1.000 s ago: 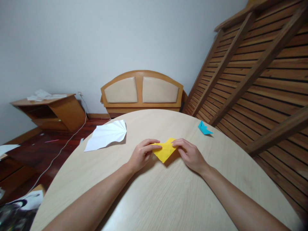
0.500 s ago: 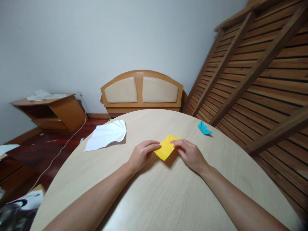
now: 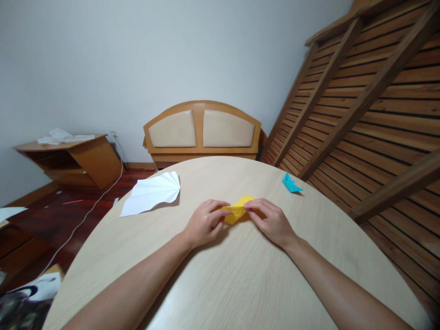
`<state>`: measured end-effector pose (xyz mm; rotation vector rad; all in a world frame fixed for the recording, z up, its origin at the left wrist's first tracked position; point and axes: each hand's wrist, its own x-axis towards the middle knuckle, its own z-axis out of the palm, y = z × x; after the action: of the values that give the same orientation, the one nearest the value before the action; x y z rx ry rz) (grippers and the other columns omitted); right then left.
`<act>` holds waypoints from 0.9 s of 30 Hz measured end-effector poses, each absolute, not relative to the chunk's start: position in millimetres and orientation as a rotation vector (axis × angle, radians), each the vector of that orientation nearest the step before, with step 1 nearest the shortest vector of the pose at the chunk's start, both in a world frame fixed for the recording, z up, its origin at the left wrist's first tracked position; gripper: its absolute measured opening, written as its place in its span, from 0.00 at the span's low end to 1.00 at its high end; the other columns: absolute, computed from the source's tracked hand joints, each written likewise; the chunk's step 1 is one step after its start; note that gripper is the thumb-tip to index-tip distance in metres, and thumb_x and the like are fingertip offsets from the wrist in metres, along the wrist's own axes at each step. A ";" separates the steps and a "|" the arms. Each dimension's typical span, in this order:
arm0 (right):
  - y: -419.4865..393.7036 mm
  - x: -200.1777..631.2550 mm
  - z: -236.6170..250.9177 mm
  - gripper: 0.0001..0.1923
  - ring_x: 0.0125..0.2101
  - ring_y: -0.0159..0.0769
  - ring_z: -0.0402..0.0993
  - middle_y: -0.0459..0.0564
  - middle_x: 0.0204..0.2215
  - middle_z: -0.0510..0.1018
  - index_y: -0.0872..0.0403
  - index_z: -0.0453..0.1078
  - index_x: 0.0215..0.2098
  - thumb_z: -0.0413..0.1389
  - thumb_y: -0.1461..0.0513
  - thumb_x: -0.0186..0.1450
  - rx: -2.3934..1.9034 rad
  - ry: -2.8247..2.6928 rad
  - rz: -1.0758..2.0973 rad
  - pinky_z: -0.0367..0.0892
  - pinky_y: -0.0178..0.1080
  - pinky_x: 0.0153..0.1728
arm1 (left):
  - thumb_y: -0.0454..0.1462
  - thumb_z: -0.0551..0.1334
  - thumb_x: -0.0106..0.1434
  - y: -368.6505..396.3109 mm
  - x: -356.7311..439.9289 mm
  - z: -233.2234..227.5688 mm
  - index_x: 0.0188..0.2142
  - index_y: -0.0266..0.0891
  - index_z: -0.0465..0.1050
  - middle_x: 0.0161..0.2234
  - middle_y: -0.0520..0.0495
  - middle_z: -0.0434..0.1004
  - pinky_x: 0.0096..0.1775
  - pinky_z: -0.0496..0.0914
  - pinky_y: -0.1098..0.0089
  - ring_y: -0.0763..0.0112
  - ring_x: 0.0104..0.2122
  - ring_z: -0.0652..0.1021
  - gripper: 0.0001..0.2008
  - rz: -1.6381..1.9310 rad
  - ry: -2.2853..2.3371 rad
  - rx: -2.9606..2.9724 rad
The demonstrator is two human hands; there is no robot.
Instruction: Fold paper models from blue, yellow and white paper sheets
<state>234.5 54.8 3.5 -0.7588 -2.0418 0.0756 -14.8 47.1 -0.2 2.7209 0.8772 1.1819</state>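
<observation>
A small folded piece of yellow paper is held between my two hands, just above the middle of the round table. My left hand pinches its left corner between thumb and fingers. At the right corner, my right hand grips it the same way, with the fingertips bent inward. The paper bends across its middle, with one part standing up behind and another hanging in front. My fingers cover both of its ends.
A creased white paper sheet lies at the table's left. Near the right edge sits a blue paper boat. Beyond the table stand a wooden headboard, a low cabinet and leaning wooden slats.
The yellow paper has gone from a flat square facing me to a bent shape, its front part tipped down. Both hands have stayed nearly in place, their fingers shifting slightly on it.
</observation>
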 end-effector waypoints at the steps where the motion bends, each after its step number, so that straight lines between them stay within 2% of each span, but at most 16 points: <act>1: 54.6 233.8 2.6 0.08 0.39 0.40 0.79 0.49 0.38 0.82 0.50 0.73 0.43 0.56 0.67 0.68 -0.770 -2.026 0.072 0.75 0.43 0.42 | 0.29 0.57 0.65 48.4 -14.9 -1.3 0.49 0.40 0.73 0.47 0.41 0.79 0.45 0.73 0.59 0.61 0.44 0.77 0.14 1.215 0.918 2.709; 4: 51.9 230.7 1.4 0.06 0.37 0.39 0.80 0.48 0.37 0.82 0.50 0.72 0.43 0.58 0.66 0.68 -0.766 -2.012 0.059 0.75 0.42 0.40 | 0.29 0.58 0.67 53.8 -16.2 -6.0 0.45 0.40 0.71 0.39 0.45 0.81 0.42 0.72 0.61 0.63 0.38 0.78 0.09 1.313 1.083 2.674; 9: 49.4 228.9 4.2 0.04 0.35 0.39 0.79 0.47 0.34 0.83 0.50 0.73 0.41 0.61 0.63 0.67 -0.737 -2.134 0.043 0.73 0.44 0.41 | 0.28 0.60 0.65 58.4 -19.3 -7.7 0.39 0.41 0.72 0.33 0.48 0.80 0.39 0.71 0.62 0.63 0.34 0.78 0.07 1.313 1.216 2.693; 11: 51.7 231.6 4.7 0.02 0.36 0.38 0.79 0.46 0.34 0.83 0.50 0.73 0.39 0.60 0.64 0.68 -0.731 -2.156 0.045 0.72 0.44 0.41 | 0.28 0.61 0.64 58.3 -20.2 -6.7 0.38 0.40 0.73 0.33 0.48 0.81 0.38 0.71 0.62 0.63 0.34 0.79 0.07 1.315 1.216 2.679; 17: 57.1 238.6 4.6 0.05 0.38 0.38 0.79 0.47 0.36 0.83 0.51 0.73 0.35 0.59 0.68 0.66 -0.793 -2.187 0.034 0.70 0.44 0.43 | 0.28 0.63 0.63 56.9 -20.2 -6.8 0.35 0.40 0.73 0.34 0.48 0.82 0.38 0.73 0.66 0.65 0.34 0.80 0.05 1.266 1.094 2.670; 23: 48.8 229.0 8.8 0.03 0.36 0.39 0.77 0.47 0.34 0.82 0.52 0.74 0.36 0.59 0.65 0.68 -0.823 -2.298 -0.052 0.67 0.42 0.40 | 0.29 0.61 0.65 52.7 -12.2 -8.1 0.36 0.39 0.74 0.35 0.47 0.82 0.37 0.74 0.67 0.66 0.34 0.80 0.05 1.256 1.028 2.715; 27: 47.6 227.5 10.3 0.05 0.35 0.39 0.77 0.48 0.33 0.82 0.52 0.75 0.38 0.57 0.66 0.69 -0.781 -2.340 -0.132 0.67 0.42 0.38 | 0.34 0.62 0.68 48.0 -8.6 -4.0 0.38 0.39 0.75 0.36 0.46 0.82 0.37 0.74 0.67 0.67 0.35 0.80 0.03 1.176 0.971 2.734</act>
<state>227.5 47.6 10.3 -0.7814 -2.3398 -0.1317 -8.6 48.0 -4.0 2.7340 0.9708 1.1764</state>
